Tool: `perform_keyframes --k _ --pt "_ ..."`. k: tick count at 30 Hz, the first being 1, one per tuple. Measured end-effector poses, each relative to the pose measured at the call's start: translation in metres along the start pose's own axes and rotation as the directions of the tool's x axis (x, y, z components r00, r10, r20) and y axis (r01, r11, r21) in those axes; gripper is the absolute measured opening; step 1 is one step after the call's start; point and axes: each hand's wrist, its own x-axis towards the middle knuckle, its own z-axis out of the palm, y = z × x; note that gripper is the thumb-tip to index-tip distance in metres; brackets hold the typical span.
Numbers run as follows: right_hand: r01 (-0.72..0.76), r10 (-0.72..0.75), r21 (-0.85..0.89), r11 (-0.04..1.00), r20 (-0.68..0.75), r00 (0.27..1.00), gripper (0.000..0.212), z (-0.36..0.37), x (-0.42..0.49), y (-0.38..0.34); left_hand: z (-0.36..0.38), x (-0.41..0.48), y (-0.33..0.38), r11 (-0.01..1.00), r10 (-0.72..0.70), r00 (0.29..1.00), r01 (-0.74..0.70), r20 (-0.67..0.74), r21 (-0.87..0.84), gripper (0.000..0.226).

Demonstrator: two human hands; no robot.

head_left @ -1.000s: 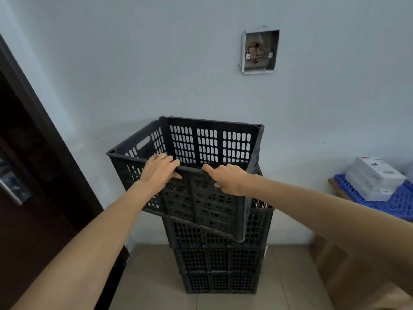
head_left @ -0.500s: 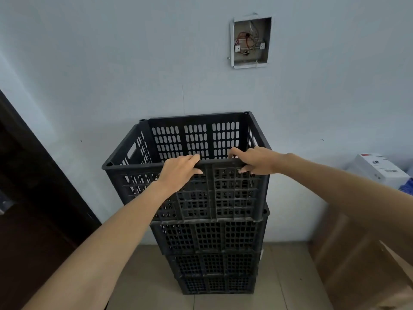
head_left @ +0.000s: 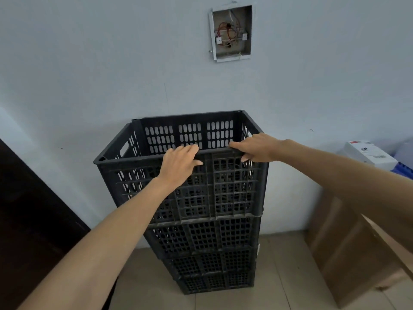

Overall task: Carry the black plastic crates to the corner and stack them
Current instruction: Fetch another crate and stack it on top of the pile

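A black perforated plastic crate [head_left: 134,182] sits level on top of a stack of black crates [head_left: 207,240] that stands on the tiled floor against the pale wall. My left hand [head_left: 178,164] grips the crate's near rim left of its middle, fingers hooked over the edge and thumb on the outside. My right hand [head_left: 254,147] grips the same rim near its right corner, fingers over the top. The crate's inside is empty as far as it shows.
A dark wooden door [head_left: 29,209] fills the left side. Brown cardboard boxes [head_left: 348,253] stand at the right, with a white box [head_left: 368,154] and a blue crate [head_left: 402,171] behind them. An open electrical wall box [head_left: 231,33] with wires is above the stack.
The top crate was tilted and skewed over the stack a second ago; it has turned square and settled level on the stack. Both hands stayed on its near rim.
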Motion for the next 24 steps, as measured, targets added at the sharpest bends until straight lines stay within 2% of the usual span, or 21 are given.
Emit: perform_keyframes --k 3,10,17,24 --pt "0.003 -0.004 -0.059 0.998 -0.029 1.000 0.047 0.001 0.000 -0.007 0.004 -0.010 0.002 0.999 -0.038 0.999 0.038 -0.012 0.009 0.041" --pt "0.021 -0.032 -0.130 0.991 -0.087 0.996 0.042 0.001 -0.001 -0.014 0.002 -0.022 0.002 0.998 -0.058 0.998 0.059 -0.026 0.011 0.038" --pt "0.028 -0.056 -0.193 0.981 -0.140 0.989 0.039 -0.020 0.009 -0.018 -0.002 -0.026 0.001 0.990 -0.142 0.987 0.143 -0.075 0.007 0.034" --pt "-0.060 0.040 -0.142 0.988 -0.141 0.989 0.045 0.010 -0.014 -0.007 0.013 -0.012 0.017 0.999 -0.030 0.999 0.032 -0.044 0.039 0.036"
